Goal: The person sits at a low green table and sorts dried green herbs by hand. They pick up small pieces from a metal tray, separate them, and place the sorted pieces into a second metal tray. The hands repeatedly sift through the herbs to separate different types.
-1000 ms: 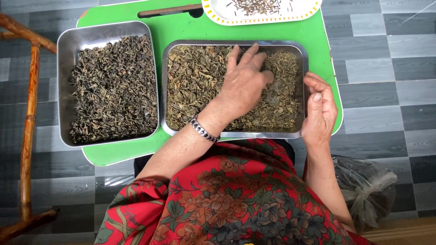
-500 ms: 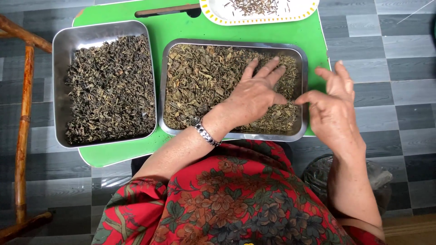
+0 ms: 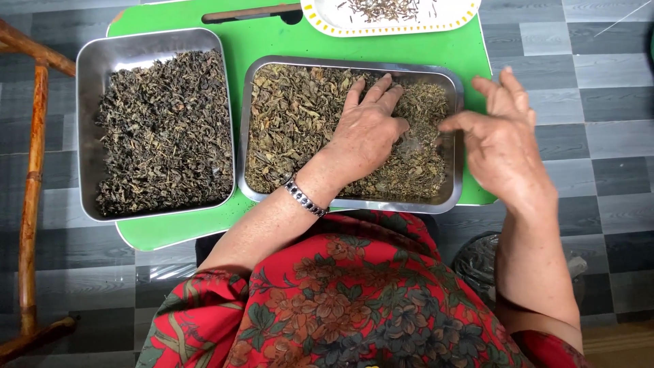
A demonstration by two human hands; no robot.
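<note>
Spread flat with fingers apart, the left hand [image 3: 368, 133] presses palm-down on the dried tea leaves [image 3: 300, 123] in the right-hand steel tray [image 3: 453, 197], clasping nothing; a metal link bracelet [image 3: 304, 197] circles its wrist. Beside it, the right hand [image 3: 501, 140] hovers over the tray's right rim, fingers loosely curled, thumb and forefinger drawn close together; whether they pinch a leaf cannot be told. This tray's leaves are olive-brown and lie thinner under the left hand's fingertips. A second steel tray [image 3: 88, 68] sits just beside it on the left, heaped with darker tea leaves [image 3: 163, 129]. Both trays rest on a bright green table [image 3: 272, 37]. At the far edge lies a white oval plate [image 3: 320, 17] with a yellow-dotted rim, bearing a few stalks. A dark plastic bag [image 3: 477, 262] sits on the grey tiled floor [image 3: 606, 88], with a wooden frame [image 3: 30, 177] at left.
</note>
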